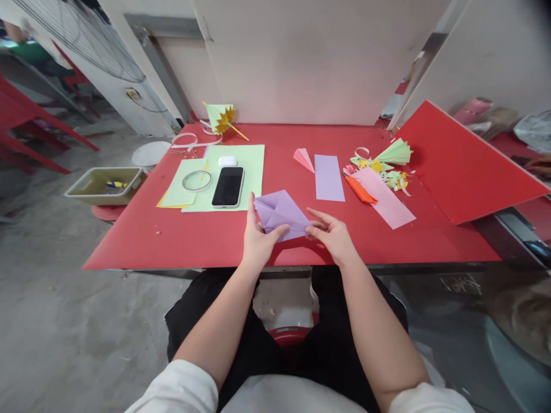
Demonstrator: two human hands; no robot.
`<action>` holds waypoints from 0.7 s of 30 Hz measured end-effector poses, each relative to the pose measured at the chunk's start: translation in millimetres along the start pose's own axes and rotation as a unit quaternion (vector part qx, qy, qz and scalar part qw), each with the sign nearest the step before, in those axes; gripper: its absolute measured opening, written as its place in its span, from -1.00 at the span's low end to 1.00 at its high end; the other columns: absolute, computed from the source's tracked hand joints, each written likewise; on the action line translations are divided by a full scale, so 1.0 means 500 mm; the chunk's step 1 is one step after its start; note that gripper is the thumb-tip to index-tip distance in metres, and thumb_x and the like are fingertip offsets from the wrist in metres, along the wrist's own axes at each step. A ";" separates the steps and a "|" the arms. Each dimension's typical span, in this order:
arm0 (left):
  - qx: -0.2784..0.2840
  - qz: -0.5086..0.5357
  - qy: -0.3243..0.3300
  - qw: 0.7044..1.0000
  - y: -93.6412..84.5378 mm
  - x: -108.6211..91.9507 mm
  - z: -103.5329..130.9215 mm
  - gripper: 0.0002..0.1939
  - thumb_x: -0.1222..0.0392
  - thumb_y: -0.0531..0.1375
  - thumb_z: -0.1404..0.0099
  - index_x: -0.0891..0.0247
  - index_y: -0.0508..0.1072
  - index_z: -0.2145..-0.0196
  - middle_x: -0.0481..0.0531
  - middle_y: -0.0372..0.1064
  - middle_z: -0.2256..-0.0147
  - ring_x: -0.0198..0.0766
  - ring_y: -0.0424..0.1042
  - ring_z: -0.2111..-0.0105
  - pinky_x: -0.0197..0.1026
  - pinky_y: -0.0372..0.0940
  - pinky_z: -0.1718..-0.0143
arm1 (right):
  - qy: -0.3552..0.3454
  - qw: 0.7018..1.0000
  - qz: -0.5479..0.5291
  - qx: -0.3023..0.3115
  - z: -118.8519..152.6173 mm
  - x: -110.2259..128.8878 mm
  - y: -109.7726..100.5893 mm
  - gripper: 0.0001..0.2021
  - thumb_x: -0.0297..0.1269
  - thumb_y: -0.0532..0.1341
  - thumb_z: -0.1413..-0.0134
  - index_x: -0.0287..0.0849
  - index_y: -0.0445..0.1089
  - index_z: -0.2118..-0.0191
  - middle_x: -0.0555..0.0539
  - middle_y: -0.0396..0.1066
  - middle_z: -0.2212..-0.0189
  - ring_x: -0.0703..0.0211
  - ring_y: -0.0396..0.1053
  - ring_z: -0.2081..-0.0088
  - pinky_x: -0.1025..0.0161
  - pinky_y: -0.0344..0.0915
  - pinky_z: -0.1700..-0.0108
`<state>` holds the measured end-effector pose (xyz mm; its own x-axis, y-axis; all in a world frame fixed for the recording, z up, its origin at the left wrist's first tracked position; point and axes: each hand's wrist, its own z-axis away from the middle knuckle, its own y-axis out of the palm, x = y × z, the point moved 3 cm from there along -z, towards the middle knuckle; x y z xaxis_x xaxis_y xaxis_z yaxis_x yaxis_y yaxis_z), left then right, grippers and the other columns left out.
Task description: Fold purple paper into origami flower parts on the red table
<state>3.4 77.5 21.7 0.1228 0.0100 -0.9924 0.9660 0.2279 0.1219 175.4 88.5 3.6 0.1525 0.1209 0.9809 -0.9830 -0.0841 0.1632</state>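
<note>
Bin [86,198] beside the table's left edge, yellow-and-blue tool [117,184] inside. On the red table [206,244], left part: green sheets [255,158], overlapping, tape ring [197,190] flat on them. Paper umbrella [220,117] near the far left corner. Phone [228,187] on the sheets, screen dark; white case [228,161] just beyond it.

Left hand [259,241]: thumb pressed on the lower left of the folded purple paper [282,212], index finger upright at its left corner. Paper held above the near edge, about mid-table, shadow beneath. Pink fan [303,159] and flat purple strip [329,178] beyond it. Right hand [331,236]: thumb and finger pinched together on the paper's right corner.

Farther right: orange cutter [360,190] touching pink strip [390,202]; scraps and a green fan [395,152] behind. Red board [469,166] tilted at the right edge.
</note>
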 end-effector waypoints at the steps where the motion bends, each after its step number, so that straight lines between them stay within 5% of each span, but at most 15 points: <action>1: 0.011 -0.001 -0.001 1.000 0.001 -0.001 0.001 0.11 0.27 0.34 0.08 0.08 -0.24 -0.28 -0.03 0.47 0.39 -0.42 0.35 0.60 -0.37 0.29 0.52 | 0.008 1.000 0.001 0.008 0.000 -0.002 0.003 -0.52 -0.24 0.36 0.24 -0.07 0.41 0.06 0.01 0.51 0.37 0.22 0.45 0.38 0.11 0.42 0.19; 6: 0.035 -0.009 0.000 0.999 -0.003 -0.001 -0.001 0.03 0.24 0.29 -0.04 0.07 -0.29 -0.28 -0.21 0.34 0.61 -0.43 0.29 0.66 -0.36 0.27 0.54 | 0.020 1.000 0.016 -0.009 -0.005 -0.011 0.004 -0.80 -0.22 0.35 0.22 -0.18 0.50 0.39 -0.02 0.50 0.44 0.20 0.44 0.38 0.18 0.44 0.25; 12: 0.028 0.001 0.055 0.998 -0.022 -0.001 -0.008 -0.22 0.06 0.16 -0.22 0.14 -0.16 -0.27 -0.18 0.30 0.64 -0.39 0.26 0.66 -0.32 0.26 0.51 | 0.004 0.999 0.002 -0.033 -0.005 -0.014 0.007 -0.74 -0.15 0.31 0.17 -0.15 0.47 0.31 -0.01 0.47 0.42 0.20 0.42 0.38 0.20 0.46 0.32; 16: 0.057 0.019 0.074 0.995 -0.018 -0.002 -0.007 -0.27 0.00 0.08 -0.27 0.11 -0.20 -0.27 -0.12 0.36 0.55 -0.36 0.34 0.57 -0.29 0.29 0.42 | -0.055 0.997 0.016 -0.052 0.000 -0.006 0.011 -0.64 -0.16 0.25 0.06 -0.03 0.33 0.08 0.11 0.36 0.57 0.26 0.37 0.45 0.22 0.46 0.35; 21: 0.140 0.012 0.091 0.986 -0.017 -0.004 -0.011 -0.28 0.15 0.20 -0.17 0.10 0.00 -0.23 0.05 0.40 0.21 -0.31 0.41 0.26 -0.27 0.31 0.24 | -0.089 0.993 0.054 -0.050 0.000 -0.003 0.008 -0.80 -0.14 0.23 0.05 -0.11 0.41 0.30 -0.04 0.45 0.33 0.16 0.41 0.27 0.25 0.45 0.36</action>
<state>-6.3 80.7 22.6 0.1287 0.1915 -0.9730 0.9913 -0.0516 0.1209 171.2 87.8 2.8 0.0523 -0.0606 0.9968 -0.9985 0.0125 0.0531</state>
